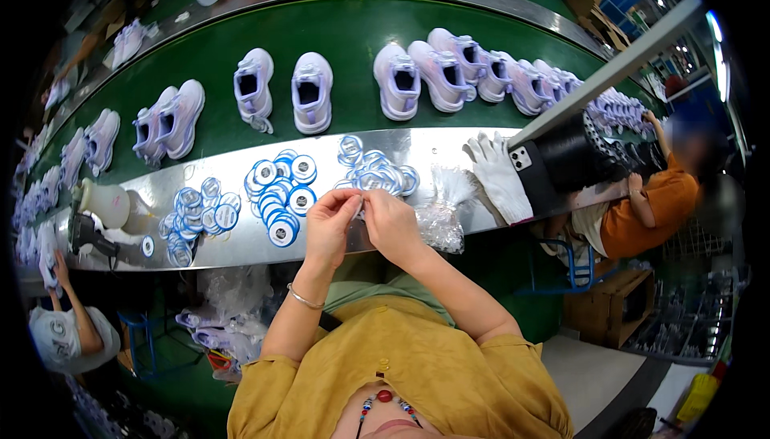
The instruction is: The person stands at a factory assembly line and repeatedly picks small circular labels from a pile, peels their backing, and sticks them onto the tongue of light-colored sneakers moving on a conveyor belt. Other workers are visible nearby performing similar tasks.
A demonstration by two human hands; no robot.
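Note:
My left hand [330, 226] and my right hand [393, 229] meet in front of me over the near edge of the metal bench [216, 256]. Both are closed, fingertips pinched together around something small and pale that I cannot make out. Just left of them lies a spread pile of round white tags with blue rims [275, 208]. Behind my fingers sits another pile of round tags [377, 172], and a third pile of round tags [189, 216] lies farther left. To the right of my right hand rests a bundle of thin clear plastic strands [443, 218].
Pale lilac sneakers [311, 94] stand along the green belt [345, 30] beyond the bench. On the right are a white glove [497, 174], a phone [520, 157], a slanted post [609, 70] and a seated person in orange [654, 198]. A white container [104, 204] stands left.

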